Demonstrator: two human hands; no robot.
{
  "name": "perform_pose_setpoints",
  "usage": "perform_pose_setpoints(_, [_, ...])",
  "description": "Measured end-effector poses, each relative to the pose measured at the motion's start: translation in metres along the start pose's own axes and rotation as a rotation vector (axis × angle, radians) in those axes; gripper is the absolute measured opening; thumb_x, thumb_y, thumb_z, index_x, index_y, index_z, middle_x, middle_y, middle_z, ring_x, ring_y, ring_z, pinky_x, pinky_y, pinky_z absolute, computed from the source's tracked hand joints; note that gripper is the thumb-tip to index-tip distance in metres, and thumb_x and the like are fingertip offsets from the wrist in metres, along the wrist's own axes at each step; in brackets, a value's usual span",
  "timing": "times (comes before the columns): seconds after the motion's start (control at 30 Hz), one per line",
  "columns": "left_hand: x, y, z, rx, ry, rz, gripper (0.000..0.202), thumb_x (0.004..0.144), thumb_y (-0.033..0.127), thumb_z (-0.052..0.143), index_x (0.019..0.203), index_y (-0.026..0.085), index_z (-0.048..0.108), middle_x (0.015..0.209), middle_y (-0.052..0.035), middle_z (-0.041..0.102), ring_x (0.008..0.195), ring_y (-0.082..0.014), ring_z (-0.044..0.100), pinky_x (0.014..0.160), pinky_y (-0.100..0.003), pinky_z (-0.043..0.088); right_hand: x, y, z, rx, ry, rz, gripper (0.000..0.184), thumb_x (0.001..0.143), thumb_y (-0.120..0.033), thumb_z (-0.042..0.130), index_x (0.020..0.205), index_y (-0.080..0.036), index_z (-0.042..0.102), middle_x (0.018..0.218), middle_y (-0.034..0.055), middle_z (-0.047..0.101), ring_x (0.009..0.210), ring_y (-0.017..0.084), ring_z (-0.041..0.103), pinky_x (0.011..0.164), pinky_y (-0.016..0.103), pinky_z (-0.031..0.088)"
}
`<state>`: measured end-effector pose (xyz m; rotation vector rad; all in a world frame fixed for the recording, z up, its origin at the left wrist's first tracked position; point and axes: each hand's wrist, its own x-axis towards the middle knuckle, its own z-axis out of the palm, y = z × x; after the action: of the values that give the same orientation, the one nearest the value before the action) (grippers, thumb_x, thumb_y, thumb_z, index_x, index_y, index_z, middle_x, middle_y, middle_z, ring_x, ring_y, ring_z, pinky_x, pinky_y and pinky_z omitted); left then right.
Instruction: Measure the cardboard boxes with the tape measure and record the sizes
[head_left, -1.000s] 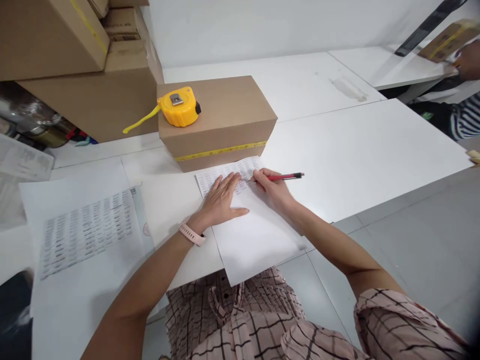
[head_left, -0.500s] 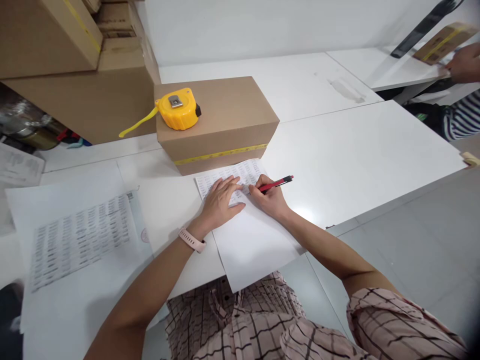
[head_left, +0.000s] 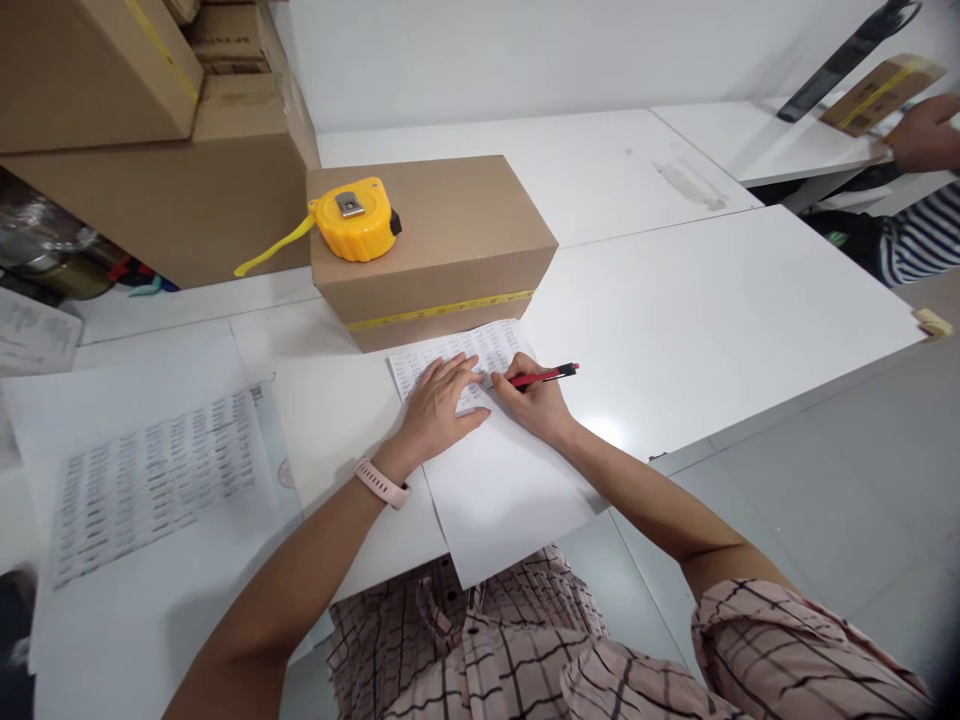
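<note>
A sheet of paper (head_left: 510, 490) lies on the white table in front of me, its upper part filled with rows of handwriting and its lower end hanging past the edge. My left hand (head_left: 442, 405) rests flat on the sheet, fingers spread. In my right hand (head_left: 536, 400) is a red and black pen (head_left: 544, 378), pinched with its tip down at the paper, close to the left fingers; the tip itself is hard to see. Just behind the sheet stands a closed cardboard box (head_left: 450, 220) with yellow tape, and a yellow tape measure (head_left: 356, 220) sits on it.
Printed sheets (head_left: 161, 480) lie on the left of the table. Large cardboard boxes (head_left: 150, 200) are stacked at the back left. At the far right, another person's hand (head_left: 926, 135) is near a small taped box (head_left: 877, 95) and a dark bottle (head_left: 840, 65).
The pen has tilted lower and shifted slightly left with my right hand. My left hand stays on the sheet. The view has shifted a little.
</note>
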<state>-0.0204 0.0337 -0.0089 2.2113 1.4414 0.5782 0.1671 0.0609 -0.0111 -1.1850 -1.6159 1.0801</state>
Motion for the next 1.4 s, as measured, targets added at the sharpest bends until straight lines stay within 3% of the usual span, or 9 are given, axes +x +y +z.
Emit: perform_pose_setpoints(1.4, [-0.0006,-0.0016,0.0001,0.009,-0.012,0.011,0.037,0.09,0.031,0.068,0.124,0.02,0.058,0.156,-0.0115,0.051,0.152,-0.0248,0.037,0.129,-0.05,0.023,0.0019,0.0023,-0.0035,0.015,0.039,0.028,0.032,0.084,-0.033,0.066,0.065,-0.024,0.042,0.06,-0.0049,0.04,0.058,0.012,0.035,0.055,0.029,0.028])
